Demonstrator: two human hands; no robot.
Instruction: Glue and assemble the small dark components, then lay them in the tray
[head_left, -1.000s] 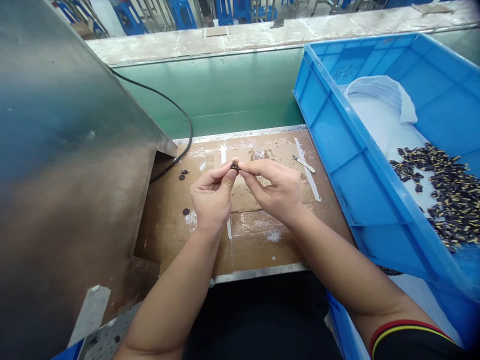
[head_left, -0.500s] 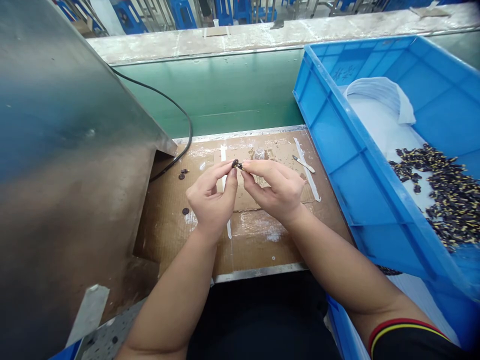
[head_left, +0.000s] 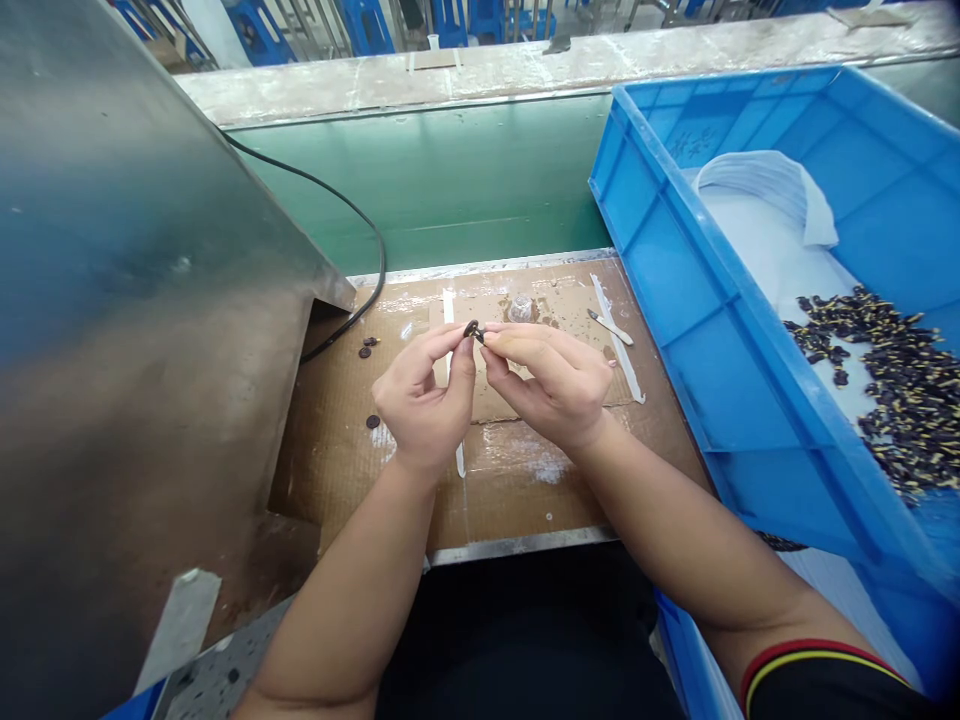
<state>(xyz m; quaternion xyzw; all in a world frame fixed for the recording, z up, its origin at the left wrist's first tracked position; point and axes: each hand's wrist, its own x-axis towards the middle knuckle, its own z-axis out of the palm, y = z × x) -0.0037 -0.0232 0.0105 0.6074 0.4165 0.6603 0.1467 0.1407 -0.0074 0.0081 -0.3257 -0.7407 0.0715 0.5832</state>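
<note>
Between thumb and fingers my left hand [head_left: 426, 395] pinches a small round black disc [head_left: 470, 329], tilted on edge. Close against it, my right hand [head_left: 551, 380] pinches a small black piece [head_left: 481, 337] with a brass-coloured part; the fingertips hide most of it. The two pieces meet or nearly meet above the cardboard; I cannot tell if they are joined. Left of my hands lie a loose black disc [head_left: 373, 422], another black disc [head_left: 364, 352] and a small black-and-brass piece [head_left: 372, 341]. Behind my right hand stands a small clear cup [head_left: 520, 309].
A blue crate [head_left: 660, 260] on the right holds a white liner and a heap of black-and-brass pieces [head_left: 911, 385]. A knife-like tool [head_left: 611, 327] lies on the cardboard [head_left: 517, 500]. A metal housing [head_left: 135, 330] stands at left, with a black cable [head_left: 330, 190] beside it.
The disc and the small piece stay pinched in almost the same place. My fingers have shifted only slightly, and the whole view has moved a little.
</note>
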